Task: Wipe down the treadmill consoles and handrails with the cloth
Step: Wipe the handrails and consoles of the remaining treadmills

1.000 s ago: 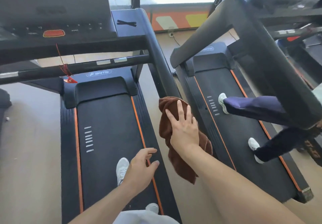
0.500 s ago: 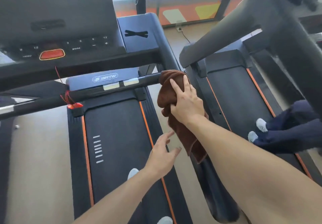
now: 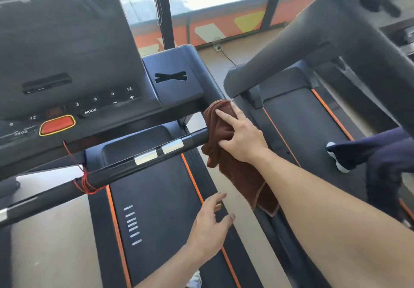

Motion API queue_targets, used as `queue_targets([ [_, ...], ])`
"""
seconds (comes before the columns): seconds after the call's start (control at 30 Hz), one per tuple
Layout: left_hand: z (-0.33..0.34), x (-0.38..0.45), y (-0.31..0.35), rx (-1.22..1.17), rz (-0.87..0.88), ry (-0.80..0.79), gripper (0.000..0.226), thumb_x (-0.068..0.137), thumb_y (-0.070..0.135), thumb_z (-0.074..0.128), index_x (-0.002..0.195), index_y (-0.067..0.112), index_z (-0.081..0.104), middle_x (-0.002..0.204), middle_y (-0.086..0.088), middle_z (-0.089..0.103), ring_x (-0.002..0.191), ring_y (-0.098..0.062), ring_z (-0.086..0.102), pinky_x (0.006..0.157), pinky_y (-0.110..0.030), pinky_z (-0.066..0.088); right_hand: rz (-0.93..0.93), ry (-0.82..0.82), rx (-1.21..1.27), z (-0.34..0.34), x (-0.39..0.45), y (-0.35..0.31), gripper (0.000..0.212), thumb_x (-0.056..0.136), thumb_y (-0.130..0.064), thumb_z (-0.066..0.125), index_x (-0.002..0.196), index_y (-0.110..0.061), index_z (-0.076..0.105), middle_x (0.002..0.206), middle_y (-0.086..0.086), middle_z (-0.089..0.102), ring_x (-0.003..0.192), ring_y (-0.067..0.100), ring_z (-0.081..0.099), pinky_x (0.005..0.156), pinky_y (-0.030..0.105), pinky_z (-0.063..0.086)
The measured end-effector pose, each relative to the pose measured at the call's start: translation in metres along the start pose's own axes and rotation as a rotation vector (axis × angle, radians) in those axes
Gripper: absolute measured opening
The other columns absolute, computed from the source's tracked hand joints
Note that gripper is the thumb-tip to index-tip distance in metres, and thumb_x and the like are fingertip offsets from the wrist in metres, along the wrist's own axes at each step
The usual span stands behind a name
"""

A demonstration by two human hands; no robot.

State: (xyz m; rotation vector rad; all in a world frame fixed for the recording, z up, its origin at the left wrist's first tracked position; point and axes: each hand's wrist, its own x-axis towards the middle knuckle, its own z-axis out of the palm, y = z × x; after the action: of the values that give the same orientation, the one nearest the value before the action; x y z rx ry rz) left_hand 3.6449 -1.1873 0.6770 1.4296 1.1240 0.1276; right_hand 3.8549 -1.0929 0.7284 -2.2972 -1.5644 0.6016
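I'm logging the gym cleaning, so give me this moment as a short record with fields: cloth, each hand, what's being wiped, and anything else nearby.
cloth: brown cloth, draped over the right handrail where the crossbar meets it
right hand: right hand presses the cloth, fingers spread
left hand: left hand free, fingers relaxed, above the belt edge
console: console not touched
nearby: another person's leg on the next treadmill

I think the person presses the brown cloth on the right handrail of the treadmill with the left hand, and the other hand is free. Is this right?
Not quite: it is the right hand that presses the brown cloth on the right handrail, as the head view shows. The left hand is the free one; it hovers open above the treadmill deck, holding nothing.
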Motion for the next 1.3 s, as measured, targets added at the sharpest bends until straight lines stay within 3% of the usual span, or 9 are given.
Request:
queue_targets([
  [0.13, 0.000, -0.007, -0.009, 0.011, -0.010, -0.034, 0.050, 0.097, 0.027, 0.063, 0.142, 0.038, 0.045, 0.143, 0.027, 0.046, 0.130, 0.002, 0.047, 0.111, -0.022, 0.039, 0.011, 0.009, 0.048, -0.004, -0.002, -0.001, 0.083, 0.078, -0.038, 0.068, 0.149, -0.061, 0.032, 0.168, -0.025, 0.008, 0.142, 0.019, 0.043, 0.106, 0.048, 0.046],
  [0.3, -0.005, -0.019, -0.025, 0.028, -0.033, -0.052, 0.044, 0.096, 0.029, 0.062, 0.136, 0.042, 0.048, 0.138, 0.030, 0.048, 0.127, 0.005, 0.050, 0.092, -0.010, 0.041, 0.040, -0.035, 0.144, -0.010, -0.003, 0.002, 0.084, 0.079, -0.039, 0.072, 0.148, -0.063, 0.032, 0.166, -0.030, 0.012, 0.142, 0.017, 0.045, 0.114, 0.044, 0.041],
  [0.5, -0.014, -0.030, -0.032, 0.052, -0.054, -0.047, 0.041, 0.096, 0.031, 0.061, 0.134, 0.044, 0.049, 0.135, 0.028, 0.053, 0.125, 0.006, 0.051, 0.107, -0.021, 0.041, 0.194, -0.083, 0.630, -0.011, -0.024, 0.032, 0.066, 0.088, -0.047, 0.076, 0.145, -0.058, 0.046, 0.138, -0.026, 0.059, 0.125, 0.001, 0.057, 0.106, 0.024, 0.040],
  [0.57, -0.014, -0.034, -0.031, 0.063, -0.053, -0.046, 0.041, 0.097, 0.031, 0.061, 0.134, 0.043, 0.050, 0.134, 0.028, 0.053, 0.125, 0.005, 0.051, 0.107, -0.022, 0.042, 0.317, -0.128, 0.823, -0.005, -0.041, 0.050, 0.053, 0.087, -0.053, 0.074, 0.138, -0.041, 0.063, 0.122, -0.016, 0.073, 0.116, 0.009, 0.067, 0.102, 0.028, 0.050],
  [0.73, 0.002, -0.050, -0.029, 0.092, -0.054, -0.059, 0.043, 0.097, 0.031, 0.061, 0.137, 0.040, 0.049, 0.135, 0.026, 0.053, 0.124, 0.005, 0.051, 0.101, -0.017, 0.041, 0.510, -0.253, 1.123, 0.009, -0.094, 0.082, 0.076, 0.063, -0.063, 0.087, 0.123, -0.018, 0.075, 0.116, 0.010, 0.077, 0.109, 0.029, 0.073, 0.108, 0.046, 0.052],
  [0.9, 0.038, -0.078, -0.026, 0.103, -0.062, -0.051, 0.044, 0.095, 0.035, 0.062, 0.136, 0.043, 0.049, 0.130, 0.026, 0.056, 0.125, 0.003, 0.052, 0.106, -0.028, 0.045, 0.581, -0.205, 1.204, 0.007, -0.159, 0.097, 0.044, 0.085, -0.044, 0.077, 0.112, -0.010, 0.078, 0.103, 0.010, 0.080, 0.089, 0.021, 0.077, 0.091, 0.035, 0.058],
  [1.03, 0.076, -0.109, -0.023, 0.043, -0.064, -0.063, 0.047, 0.096, 0.035, 0.062, 0.140, 0.041, 0.047, 0.138, 0.025, 0.052, 0.124, 0.003, 0.052, 0.103, -0.023, 0.043, 0.532, -0.161, 1.144, 0.009, -0.217, 0.107, 0.020, 0.097, -0.034, 0.067, 0.110, -0.021, 0.074, 0.091, -0.010, 0.080, 0.082, 0.002, 0.075, 0.066, 0.013, 0.055],
  [1.17, 0.116, -0.106, -0.004, -0.273, -0.217, -0.053, 0.054, 0.098, 0.047, 0.058, 0.148, 0.036, 0.039, 0.148, 0.016, 0.049, 0.129, -0.006, 0.051, 0.111, -0.031, 0.041, 0.419, -0.057, 0.986, 0.012, -0.270, 0.124, 0.038, 0.089, -0.039, 0.077, 0.123, -0.023, 0.073, 0.107, -0.009, 0.079, 0.103, 0.011, 0.074, 0.093, 0.030, 0.057],
  [1.3, 0.144, -0.082, 0.013, -0.616, -0.302, -0.033, 0.072, 0.079, 0.063, 0.071, 0.141, 0.032, 0.052, 0.136, 0.008, 0.065, 0.125, -0.015, 0.061, 0.112, -0.041, 0.045, 0.421, 0.123, 0.940, 0.013, -0.324, 0.129, 0.027, 0.084, -0.030, 0.084, 0.109, -0.024, 0.077, 0.096, -0.007, 0.080, 0.090, 0.014, 0.077, 0.080, 0.032, 0.061],
])
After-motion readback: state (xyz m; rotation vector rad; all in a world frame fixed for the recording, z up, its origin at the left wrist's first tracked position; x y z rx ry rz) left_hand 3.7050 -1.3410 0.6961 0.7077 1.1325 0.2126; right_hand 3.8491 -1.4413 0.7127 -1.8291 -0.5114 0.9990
